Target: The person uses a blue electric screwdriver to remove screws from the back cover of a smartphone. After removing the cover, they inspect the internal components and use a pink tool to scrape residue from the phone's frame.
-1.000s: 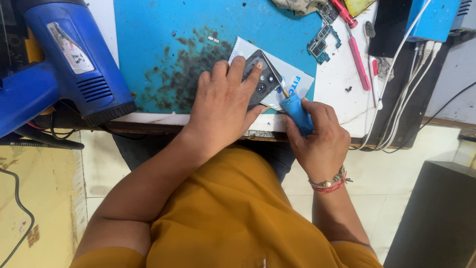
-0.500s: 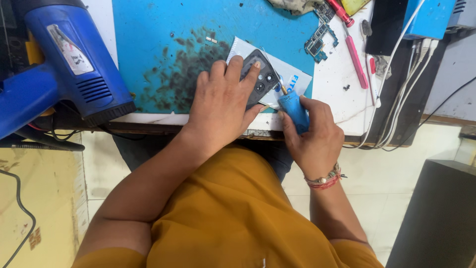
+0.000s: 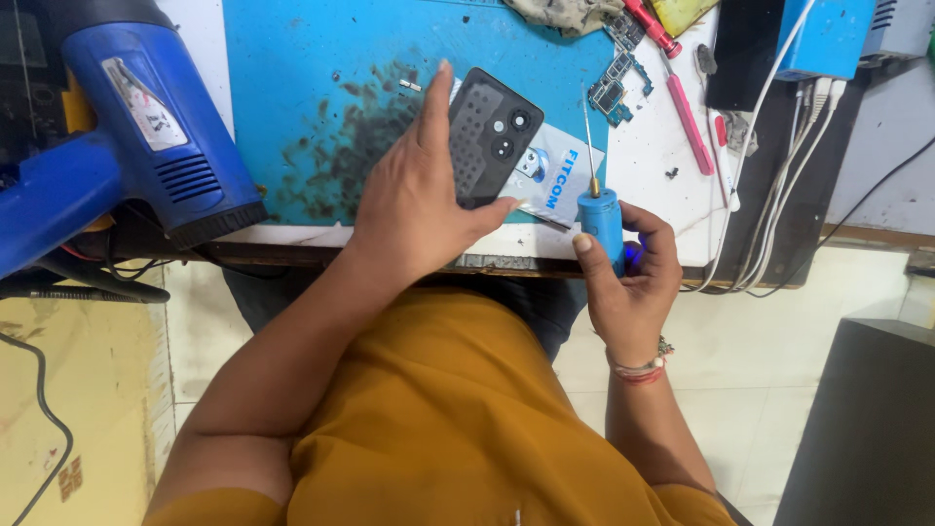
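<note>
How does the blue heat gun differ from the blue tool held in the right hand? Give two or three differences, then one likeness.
1. The heat gun is bulky; the electric screwdriver is slim.
2. The heat gun rests untouched at the bench's left; the screwdriver is gripped in the right hand.
3. The screwdriver has a thin metal bit pointing away from the person; the heat gun shows vent slots.
Both are blue.

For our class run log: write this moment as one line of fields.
left hand: holds dark phone back panel over blue mat | right hand: grips blue electric screwdriver, bit up, clear of panel | heat gun: lying left
</note>
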